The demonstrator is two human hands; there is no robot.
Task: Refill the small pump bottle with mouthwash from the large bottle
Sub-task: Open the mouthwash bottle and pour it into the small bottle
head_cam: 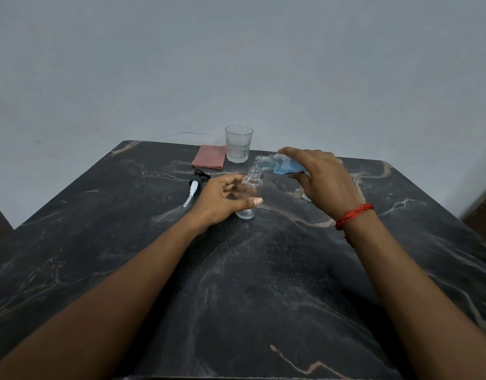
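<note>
The small clear bottle [250,187] stands upright and uncapped on the dark marble table [263,270]. My left hand [222,200] curls around its body, thumb in front. My right hand [322,179] grips the large bottle [280,165], which holds blue mouthwash and is tipped almost flat. Its open mouth hangs just above and to the right of the small bottle's neck. The black and white pump head [195,185] lies on the table to the left, its tube pointing toward me.
A clear drinking glass [238,147] stands near the table's far edge, with a folded pink cloth [209,160] to its left. A small clear item [304,193], maybe a cap, lies under my right hand. A grey wall rises behind the table.
</note>
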